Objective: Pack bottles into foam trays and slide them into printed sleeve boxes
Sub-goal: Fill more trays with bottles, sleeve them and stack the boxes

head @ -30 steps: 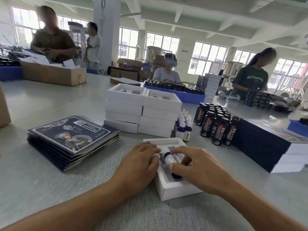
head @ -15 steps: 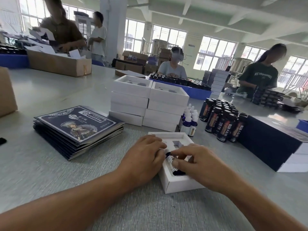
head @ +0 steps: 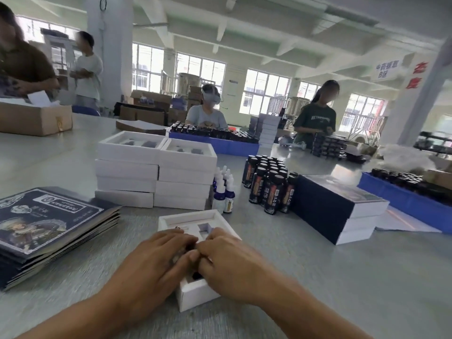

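Observation:
A white foam tray (head: 195, 297) lies on the grey table right in front of me. My left hand (head: 156, 261) and my right hand (head: 232, 263) lie side by side on top of it, fingers fairly straight, thumbs touching, pressing down. A dark bottle (head: 195, 275) sits in the near slot, almost wholly hidden under my fingers. The small square cut-out (head: 204, 228) at the far end of the tray shows nothing in it.
Two stacks of white foam trays (head: 156, 172) stand behind. Small dropper bottles (head: 222, 192) and dark bottles (head: 269, 184) stand beside them. Flat printed sleeves (head: 49, 228) lie at left, packed dark boxes (head: 337, 206) at right. Other people work across the table.
My right hand has let go of the bottle it pinched and set it into the slot. Both hands now lie flat over it. The view has tilted upward.

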Tool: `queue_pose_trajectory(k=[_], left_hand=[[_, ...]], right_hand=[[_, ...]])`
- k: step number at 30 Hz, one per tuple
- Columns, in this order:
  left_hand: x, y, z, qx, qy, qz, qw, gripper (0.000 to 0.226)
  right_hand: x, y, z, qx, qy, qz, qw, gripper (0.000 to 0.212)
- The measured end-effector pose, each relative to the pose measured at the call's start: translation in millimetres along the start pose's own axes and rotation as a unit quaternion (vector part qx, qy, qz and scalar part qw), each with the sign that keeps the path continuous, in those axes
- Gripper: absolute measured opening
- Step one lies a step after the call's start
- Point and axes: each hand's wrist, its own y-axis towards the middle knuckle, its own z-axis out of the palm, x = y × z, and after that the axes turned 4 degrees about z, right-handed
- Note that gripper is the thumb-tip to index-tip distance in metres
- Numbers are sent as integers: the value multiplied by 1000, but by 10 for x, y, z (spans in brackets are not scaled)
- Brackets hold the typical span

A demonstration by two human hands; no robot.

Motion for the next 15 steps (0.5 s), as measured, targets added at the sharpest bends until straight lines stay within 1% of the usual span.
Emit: queue_pose_trajectory(k=[2, 3, 4, 5, 6, 7, 8, 9, 10, 11, 12, 15], left_hand=[[-37, 0, -6, 5, -3, 4, 1000, 54], [-50, 17, -10, 12, 0, 5, 1000, 51], [-46, 27, -14, 14, 4, 5, 1000, 51], [-31, 31, -16, 12, 5, 9, 1000, 51], [-22, 47, -23, 10, 5, 18, 1000, 53], [-27, 62, -39, 17, 3, 23, 1000, 56], [-42, 66, -43, 25, -1, 30, 999, 58], [-65, 62, -34, 37, 2, 46, 998, 59], [-90, 47, -10, 41, 14, 72, 996, 58], [-127, 42, 13, 39, 35, 103, 993, 57], [-155, 52, 42, 45, 57, 134, 988, 55], [-138, 112, 128, 59, 98, 195, 974, 54]], right_hand=[[-33, -40, 7, -5, 11, -16, 1000, 28], [-81, -57, -16, -13, 46, -21, 999, 27], [-150, -52, -52, -22, 112, -16, 993, 25], [-236, -34, -105, -37, 197, -1, 980, 21], [-355, -4, -174, -73, 269, 22, 960, 16], [-499, 34, -246, -128, 309, 49, 941, 10], [-653, 75, -307, -189, 329, 82, 922, 10], [-814, 110, -337, -239, 344, 121, 900, 12], [-976, 148, -338, -270, 356, 163, 880, 11], [-1143, 188, -313, -284, 355, 206, 867, 9], [-1301, 230, -274, -284, 336, 244, 864, 7], [-1680, 385, -175, -266, 256, 323, 871, 19]])
